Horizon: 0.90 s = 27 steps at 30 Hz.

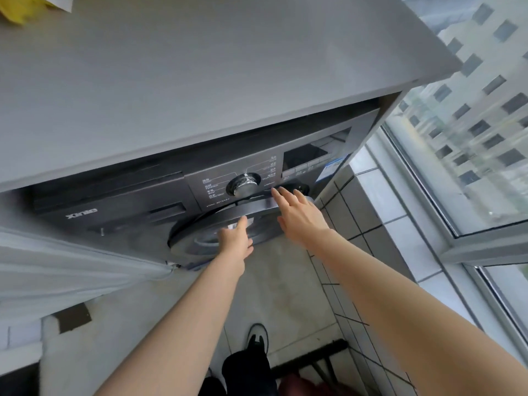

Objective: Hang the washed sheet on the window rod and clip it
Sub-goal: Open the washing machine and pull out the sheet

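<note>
At the far left a pale grey-white cloth, smooth with long soft folds, stretches toward the lower left corner of the washing machine; you cannot tell whether it is the washed sheet. The dark front-loading machine sits under a grey counter.

Your left hand rests on the round door, fingers reaching over its rim and hidden behind the hand, so you cannot tell how they lie; the thumb points up against the door.

Above it is the silver program dial.

Your right hand lies with straight, spread fingers on the door's upper right edge, fingertips touching the control panel beside the dial.

To the right, a window shows a tall building outside.
</note>
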Tool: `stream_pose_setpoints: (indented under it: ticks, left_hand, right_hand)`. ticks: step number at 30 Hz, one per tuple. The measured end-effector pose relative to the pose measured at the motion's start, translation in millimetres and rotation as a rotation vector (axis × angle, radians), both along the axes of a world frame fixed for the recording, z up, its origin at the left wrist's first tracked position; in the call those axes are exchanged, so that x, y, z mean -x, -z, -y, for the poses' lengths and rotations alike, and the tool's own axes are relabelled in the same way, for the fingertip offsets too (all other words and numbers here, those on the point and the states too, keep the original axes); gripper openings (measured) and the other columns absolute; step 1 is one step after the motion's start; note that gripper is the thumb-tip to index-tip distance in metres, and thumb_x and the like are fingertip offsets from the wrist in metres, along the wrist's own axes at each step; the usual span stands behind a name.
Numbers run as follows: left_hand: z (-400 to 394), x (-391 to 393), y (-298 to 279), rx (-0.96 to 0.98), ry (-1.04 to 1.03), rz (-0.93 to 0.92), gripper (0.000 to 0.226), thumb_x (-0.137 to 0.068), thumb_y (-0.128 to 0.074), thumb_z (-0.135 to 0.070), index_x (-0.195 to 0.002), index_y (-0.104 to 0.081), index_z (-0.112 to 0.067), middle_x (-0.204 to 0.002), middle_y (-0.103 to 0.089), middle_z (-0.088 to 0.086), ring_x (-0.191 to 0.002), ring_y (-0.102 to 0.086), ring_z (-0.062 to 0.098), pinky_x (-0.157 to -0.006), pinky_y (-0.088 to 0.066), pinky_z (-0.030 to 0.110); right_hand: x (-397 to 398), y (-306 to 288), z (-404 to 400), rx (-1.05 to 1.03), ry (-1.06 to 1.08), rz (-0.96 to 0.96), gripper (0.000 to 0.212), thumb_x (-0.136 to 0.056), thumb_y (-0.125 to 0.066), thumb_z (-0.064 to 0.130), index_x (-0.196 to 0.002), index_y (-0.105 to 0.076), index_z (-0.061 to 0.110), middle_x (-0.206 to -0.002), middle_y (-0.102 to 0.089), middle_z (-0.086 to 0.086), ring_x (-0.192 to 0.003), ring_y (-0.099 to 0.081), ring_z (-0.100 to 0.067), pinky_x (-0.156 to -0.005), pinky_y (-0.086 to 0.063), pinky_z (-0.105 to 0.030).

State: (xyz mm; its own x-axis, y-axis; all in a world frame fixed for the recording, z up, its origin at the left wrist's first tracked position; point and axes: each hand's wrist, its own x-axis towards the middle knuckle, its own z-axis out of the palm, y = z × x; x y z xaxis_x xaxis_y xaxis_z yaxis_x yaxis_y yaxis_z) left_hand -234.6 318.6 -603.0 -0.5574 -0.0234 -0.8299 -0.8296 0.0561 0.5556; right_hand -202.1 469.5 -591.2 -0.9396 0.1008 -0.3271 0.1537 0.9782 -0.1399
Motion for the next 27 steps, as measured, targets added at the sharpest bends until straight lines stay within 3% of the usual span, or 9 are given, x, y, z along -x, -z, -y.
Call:
stream_pose_setpoints:
  ticks: [3, 11, 15, 18, 27]
  left_hand:
    - [-15.2, 7.2, 3.0, -0.063, -0.127, 0.003, 0.038, -0.095, -0.056, -0.034, -0.119, -0.054, -0.004, -0.112, -0.064, 0.008, -0.085, -0.064, 0.024, -0.057, -0.05, 0.028]
    - [-24.3, -4.2, 12.0, -0.027, -0.236, -0.053, 0.051, -0.088, -0.067, -0.029, -0.125, -0.045, -0.001, -0.115, -0.063, 0.01, -0.079, -0.068, 0.016, -0.048, -0.051, 0.02]
    - [-19.1, -23.0, 5.9, -0.048, -0.253, -0.054, 0.053, -0.088, -0.069, -0.023, -0.125, -0.036, -0.004, -0.107, -0.059, 0.005, -0.088, -0.07, 0.02, -0.071, -0.057, 0.028]
    - [-11.0, -43.4, 0.6, -0.06, -0.238, -0.066, 0.056, -0.089, -0.067, -0.018, -0.128, -0.029, -0.008, -0.097, -0.055, 0.001, -0.093, -0.069, 0.022, -0.086, -0.056, 0.035]
    - [43.6, -113.2, 2.8, -0.044, -0.131, -0.173, 0.045, -0.094, -0.058, -0.013, -0.129, -0.029, -0.015, -0.097, -0.065, 0.001, -0.086, -0.07, 0.023, -0.077, -0.053, 0.026]
  right_hand:
    - [1.1, 7.5, -2.8, -0.018, -0.059, 0.006, 0.064, -0.1, -0.041, 0.026, -0.154, -0.008, 0.017, -0.159, -0.017, -0.006, -0.143, -0.02, -0.032, -0.112, -0.028, -0.041]
    - [-22.3, 18.7, 2.5, 0.124, 0.018, -0.09, 0.06, -0.096, -0.047, 0.016, -0.151, -0.023, 0.014, -0.152, -0.03, -0.008, -0.131, -0.034, -0.036, -0.104, -0.038, -0.041]
    - [-45.2, 19.3, 5.9, 0.13, 0.02, -0.146, 0.05, -0.093, -0.052, 0.008, -0.142, -0.042, 0.01, -0.136, -0.049, -0.014, -0.106, -0.049, -0.043, -0.092, -0.045, -0.045]
    - [-65.4, 18.6, 14.9, 0.173, 0.065, -0.167, 0.042, -0.093, -0.053, 0.011, -0.135, -0.05, 0.012, -0.127, -0.054, -0.012, -0.102, -0.049, -0.039, -0.088, -0.044, -0.044]
    - [-124.7, 13.5, 63.9, 0.428, 0.26, 0.018, 0.026, -0.092, -0.051, 0.009, -0.117, -0.055, 0.016, -0.108, -0.053, -0.009, -0.094, -0.056, -0.03, -0.081, -0.049, -0.043]
